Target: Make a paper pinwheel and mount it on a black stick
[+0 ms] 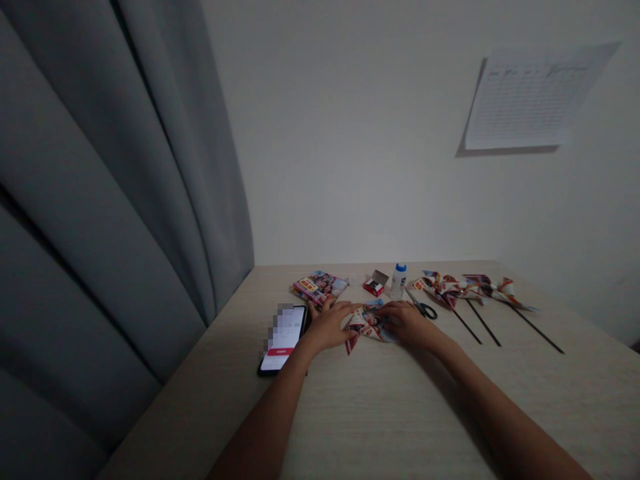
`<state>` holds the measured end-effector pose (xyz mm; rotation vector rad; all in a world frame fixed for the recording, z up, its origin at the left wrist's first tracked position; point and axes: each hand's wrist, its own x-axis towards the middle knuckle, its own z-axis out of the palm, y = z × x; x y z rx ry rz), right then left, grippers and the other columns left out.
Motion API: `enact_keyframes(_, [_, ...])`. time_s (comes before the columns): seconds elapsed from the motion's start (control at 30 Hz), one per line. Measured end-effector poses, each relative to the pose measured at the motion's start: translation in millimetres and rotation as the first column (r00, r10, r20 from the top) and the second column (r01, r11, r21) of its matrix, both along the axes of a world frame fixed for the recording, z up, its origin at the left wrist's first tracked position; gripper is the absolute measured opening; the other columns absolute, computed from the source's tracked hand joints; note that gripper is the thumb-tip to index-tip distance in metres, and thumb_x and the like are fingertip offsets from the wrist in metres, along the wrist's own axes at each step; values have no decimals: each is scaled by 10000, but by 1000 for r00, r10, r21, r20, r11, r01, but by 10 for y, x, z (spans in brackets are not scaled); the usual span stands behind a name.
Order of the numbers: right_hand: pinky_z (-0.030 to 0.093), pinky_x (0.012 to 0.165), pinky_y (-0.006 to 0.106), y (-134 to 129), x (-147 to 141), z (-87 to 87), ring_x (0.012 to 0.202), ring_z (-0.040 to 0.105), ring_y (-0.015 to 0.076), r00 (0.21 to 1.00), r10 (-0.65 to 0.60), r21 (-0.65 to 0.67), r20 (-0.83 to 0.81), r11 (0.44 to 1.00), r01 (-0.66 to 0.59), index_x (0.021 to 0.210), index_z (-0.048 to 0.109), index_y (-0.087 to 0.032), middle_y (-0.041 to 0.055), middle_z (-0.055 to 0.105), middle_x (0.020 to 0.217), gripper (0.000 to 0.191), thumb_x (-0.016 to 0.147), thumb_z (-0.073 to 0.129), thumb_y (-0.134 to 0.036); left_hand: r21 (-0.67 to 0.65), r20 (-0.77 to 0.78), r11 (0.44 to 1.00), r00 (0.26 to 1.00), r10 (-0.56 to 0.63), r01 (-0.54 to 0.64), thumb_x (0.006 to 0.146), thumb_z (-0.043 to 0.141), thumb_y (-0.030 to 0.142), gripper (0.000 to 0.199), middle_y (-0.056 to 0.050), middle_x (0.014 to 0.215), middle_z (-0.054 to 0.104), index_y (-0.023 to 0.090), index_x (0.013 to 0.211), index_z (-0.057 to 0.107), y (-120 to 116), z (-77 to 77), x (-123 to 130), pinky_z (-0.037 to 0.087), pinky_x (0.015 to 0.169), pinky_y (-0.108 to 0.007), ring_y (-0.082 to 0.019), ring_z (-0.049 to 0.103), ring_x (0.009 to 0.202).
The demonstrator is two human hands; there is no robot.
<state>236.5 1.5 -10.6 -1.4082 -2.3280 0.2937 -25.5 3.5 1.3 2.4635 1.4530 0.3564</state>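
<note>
One smartphone [281,341] is being left on the counter [200,427] beside the left hand [327,327]; that hand and the right hand [407,323] are being held open, flat on a folded paper pinwheel [369,325], while scissors [426,309] and stick-mounted pinwheels [445,290] are being left further right.

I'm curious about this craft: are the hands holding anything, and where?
A folded red-and-white printed paper piece, the left hand at its left edge, the right hand at its right edge; grip or mere press cannot be told.
</note>
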Motion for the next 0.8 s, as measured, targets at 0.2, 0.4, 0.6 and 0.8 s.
enact_keyframes(0.2, [464,961,372,56,49,37,1055,636,252,999,15,-22,36,1000,-14,1181,741,-284,80,738,1081,373,823,642,-247,76,-28,992,995,99,-97,849,698,447,642,17,1567,437,490,1442,456,43,-42,1,-65,1107,-798,-380,266,1470])
enact_keyframes(0.4, [454,945,379,65,37,50,1022,636,254,996,-2,-58,92,998,8,1176,743,-279,86,735,1047,347,849,628,-289,158,-60,973,981,182,-171,877,665,467,637,-11,1588,399,472,1469,427,50,-52,19,-20,1109,-802,-395,254,1475])
enact_keyframes(0.6, [392,1056,404,48,33,38,1176,590,262,999,7,-91,48,996,-3,1221,715,-300,79,679,1250,374,858,624,-312,201,-41,955,972,231,-218,889,659,466,600,-46,1576,413,419,1455,465,55,-58,49,-9,1099,-813,-376,272,1465])
enact_keyframes(0.8, [251,1139,543,-7,7,96,1211,572,287,991,-67,-116,115,990,81,1207,707,-346,68,675,1225,360,856,627,-355,247,74,943,974,213,-225,903,647,442,497,-44,1518,477,398,1387,538,13,-45,99,13,1123,-796,-352,325,1440])
